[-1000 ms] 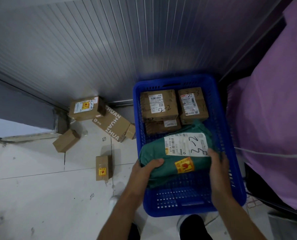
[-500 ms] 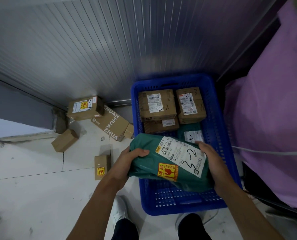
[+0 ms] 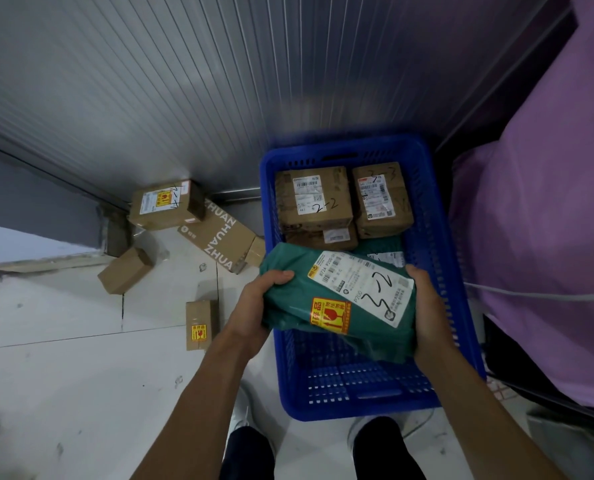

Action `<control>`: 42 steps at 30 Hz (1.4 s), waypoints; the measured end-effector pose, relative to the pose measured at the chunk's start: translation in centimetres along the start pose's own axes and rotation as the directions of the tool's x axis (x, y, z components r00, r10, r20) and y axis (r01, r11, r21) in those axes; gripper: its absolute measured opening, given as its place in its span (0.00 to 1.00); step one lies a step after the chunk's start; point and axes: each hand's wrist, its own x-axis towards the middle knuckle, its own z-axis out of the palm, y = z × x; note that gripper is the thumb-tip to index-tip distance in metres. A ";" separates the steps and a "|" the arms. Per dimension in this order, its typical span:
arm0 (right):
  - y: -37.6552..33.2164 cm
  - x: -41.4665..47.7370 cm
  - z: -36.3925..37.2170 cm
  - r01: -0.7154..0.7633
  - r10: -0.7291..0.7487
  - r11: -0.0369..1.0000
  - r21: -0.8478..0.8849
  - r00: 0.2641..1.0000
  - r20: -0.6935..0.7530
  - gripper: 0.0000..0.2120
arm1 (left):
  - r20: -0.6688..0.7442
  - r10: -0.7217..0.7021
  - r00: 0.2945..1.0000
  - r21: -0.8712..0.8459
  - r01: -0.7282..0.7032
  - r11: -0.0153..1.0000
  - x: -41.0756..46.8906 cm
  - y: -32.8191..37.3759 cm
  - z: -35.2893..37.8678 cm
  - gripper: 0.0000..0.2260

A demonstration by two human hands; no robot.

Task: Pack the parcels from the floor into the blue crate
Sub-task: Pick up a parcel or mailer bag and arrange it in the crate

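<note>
The left hand and right hand grip the green mailer by its two ends, fingers curled round the soft plastic. It hangs tilted over the near half of the blue crate, its left end jutting past the crate's left rim. A second ago it lay level and lower; now it is raised, drawn back and twisted, uncovering a second mailer beneath. That looks like re-seating, so this parcel is not yet packed.

Deeper in the crate sit three brown boxes: the 2-2 box, the 3-3 box and a third box showing below the first. That makes four parcels inside and one in hand.

On the tiles to the left, five cardboard parcels wait: a stickered small box, a plain box, a tiny box beside the crate, the ZHUAN box and a labelled box against the wall.
</note>
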 end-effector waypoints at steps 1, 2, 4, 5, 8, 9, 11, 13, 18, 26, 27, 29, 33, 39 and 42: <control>-0.3 0.2 0.2 0.028 -0.029 0.998 -0.055 0.999 -0.018 0.24 | -0.009 0.006 1.000 -0.002 -0.006 1.000 0.2 0.2 0.0 0.19; -0.6 0.5 0.3 0.041 -0.045 0.994 -0.105 0.998 -0.035 0.26 | -0.013 0.012 1.000 -0.002 -0.012 1.000 0.3 0.3 -0.1 0.18; -1.0 1.1 0.5 0.045 -0.063 0.976 -0.213 0.995 -0.079 0.33 | -0.025 0.031 0.999 0.006 -0.031 1.000 0.8 0.3 -0.1 0.16; -1.3 1.1 0.5 0.050 -0.080 0.965 -0.259 0.991 -0.107 0.34 | -0.040 0.039 0.998 0.019 -0.038 0.999 1.1 0.1 -0.2 0.14; -1.0 1.5 -0.2 0.037 -0.060 0.940 -0.338 0.997 -0.056 0.37 | -0.088 0.053 0.995 0.070 -0.047 0.996 2.5 -0.7 -0.1 0.20; -0.9 1.3 -0.4 0.022 -0.029 0.937 -0.349 0.999 -0.017 0.35 | -0.102 0.058 0.993 0.088 -0.049 0.995 2.9 -1.1 0.1 0.24; -0.1 1.4 -1.2 -0.017 0.042 0.913 -0.408 0.998 0.051 0.38 | -0.130 0.060 0.990 0.169 -0.037 0.985 3.7 -1.9 0.5 0.30; 1.0 2.2 -2.0 -0.063 0.107 0.884 -0.463 0.992 0.069 0.47 | -0.181 0.081 0.980 0.293 -0.025 0.956 4.2 -2.9 1.1 0.26; 2.9 5.5 -3.7 -0.037 0.020 0.918 -0.394 0.999 -0.048 0.51 | -0.149 0.198 0.969 0.660 -0.052 0.750 6.5 -5.2 1.5 0.21; 6.7 13.6 -3.6 0.065 -0.085 0.913 -0.402 0.996 -0.031 0.36 | -0.224 0.180 0.958 0.913 0.142 0.381 14.5 -9.6 0.1 0.30; 7.4 14.9 -3.5 0.070 -0.090 0.912 -0.405 0.996 -0.029 0.37 | -0.248 0.170 0.954 0.906 0.165 0.390 15.6 -10.4 0.0 0.30; 8.9 17.1 -3.6 0.071 -0.089 0.915 -0.396 0.996 -0.027 0.39 | -0.291 0.177 0.940 0.893 0.201 0.403 17.6 -11.9 -0.3 0.33; 12.1 20.9 -3.1 0.060 -0.066 0.907 -0.417 0.998 0.001 0.38 | -0.345 0.243 0.907 0.887 0.230 0.401 21.0 -13.5 -0.9 0.34; 15.3 26.0 -2.6 0.038 -0.020 0.924 -0.382 0.999 0.049 0.38 | -0.280 0.383 0.880 0.959 0.234 0.162 23.1 -15.1 -0.6 0.33; 15.6 27.4 -2.5 0.063 -0.033 0.926 -0.373 0.996 0.084 0.35 | -0.236 0.414 0.879 0.971 0.226 0.075 24.1 -15.4 -1.1 0.30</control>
